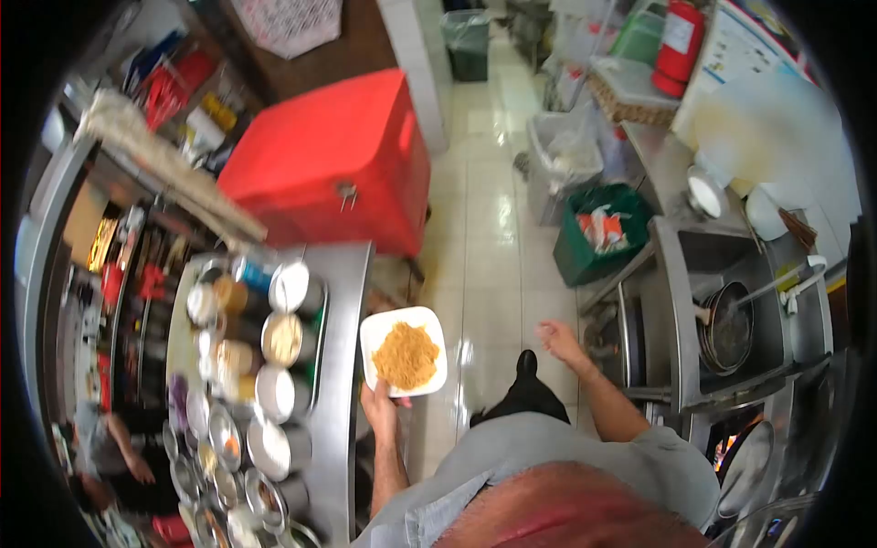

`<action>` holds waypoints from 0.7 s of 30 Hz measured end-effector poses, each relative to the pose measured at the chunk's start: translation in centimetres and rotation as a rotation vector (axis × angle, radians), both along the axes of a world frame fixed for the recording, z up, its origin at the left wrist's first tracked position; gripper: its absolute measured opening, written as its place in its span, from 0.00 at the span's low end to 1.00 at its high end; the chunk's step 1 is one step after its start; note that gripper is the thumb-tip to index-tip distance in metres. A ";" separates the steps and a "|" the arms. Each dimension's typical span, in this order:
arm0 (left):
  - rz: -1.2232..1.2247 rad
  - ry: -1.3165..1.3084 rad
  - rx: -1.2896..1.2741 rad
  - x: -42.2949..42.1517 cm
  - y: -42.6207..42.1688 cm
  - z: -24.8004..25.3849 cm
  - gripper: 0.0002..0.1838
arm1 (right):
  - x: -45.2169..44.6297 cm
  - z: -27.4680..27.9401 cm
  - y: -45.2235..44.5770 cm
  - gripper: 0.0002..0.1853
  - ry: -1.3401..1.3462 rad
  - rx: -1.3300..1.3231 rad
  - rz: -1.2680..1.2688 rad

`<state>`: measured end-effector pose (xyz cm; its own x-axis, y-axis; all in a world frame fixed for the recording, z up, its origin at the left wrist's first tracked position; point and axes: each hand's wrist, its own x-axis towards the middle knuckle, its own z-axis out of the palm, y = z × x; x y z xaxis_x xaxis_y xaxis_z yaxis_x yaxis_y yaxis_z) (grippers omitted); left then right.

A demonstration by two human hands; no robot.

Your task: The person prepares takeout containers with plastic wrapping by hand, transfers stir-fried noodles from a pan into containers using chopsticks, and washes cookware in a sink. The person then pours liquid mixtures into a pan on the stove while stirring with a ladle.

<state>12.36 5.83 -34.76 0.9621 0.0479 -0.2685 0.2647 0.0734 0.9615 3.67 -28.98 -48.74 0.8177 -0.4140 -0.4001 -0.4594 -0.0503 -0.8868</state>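
A white square plate (pixel 428 320) with rounded corners bears a heap of orange-yellow food (pixel 406 356) that looks like fried noodles or rice. My left hand (pixel 382 400) grips this plate at its near edge, fingers underneath, just right of the steel counter (pixel 343 365). Out to the right, over the tiled floor, my right hand (pixel 559 342) hangs free with loosely bent fingers and nothing in it. It is closest to the steel sink unit but apart from it.
Several metal containers (pixel 274 393) of ingredients crowd the left counter. Ahead stand a red cooler box (pixel 320 155), a green bin (pixel 594 260) and a grey bin (pixel 548 183). A pan (pixel 728 324) lies in the sink (pixel 687 274). Another person (pixel 119 447) is at far left.
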 end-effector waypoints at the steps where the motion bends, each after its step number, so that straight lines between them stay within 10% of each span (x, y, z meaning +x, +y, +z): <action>1: -0.029 0.020 0.001 1.7 -2.1 -0.2 0.11 | 2.3 2.5 -0.1 0.20 -0.040 0.071 -0.002; 12: -0.336 -0.043 -0.053 17.2 -20.8 1.2 0.12 | 22.4 17.1 -10.8 0.27 -0.236 0.334 0.336; 21: -0.552 -0.033 0.048 24.7 -25.5 -0.3 0.16 | 28.1 12.9 -15.5 0.26 -0.143 0.185 0.468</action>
<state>37.04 -19.68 -35.02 0.8558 -0.4542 -0.2477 0.2212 -0.1116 0.9688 31.72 -44.48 -35.85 0.9501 0.0755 -0.3028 -0.2990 -0.0575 -0.9525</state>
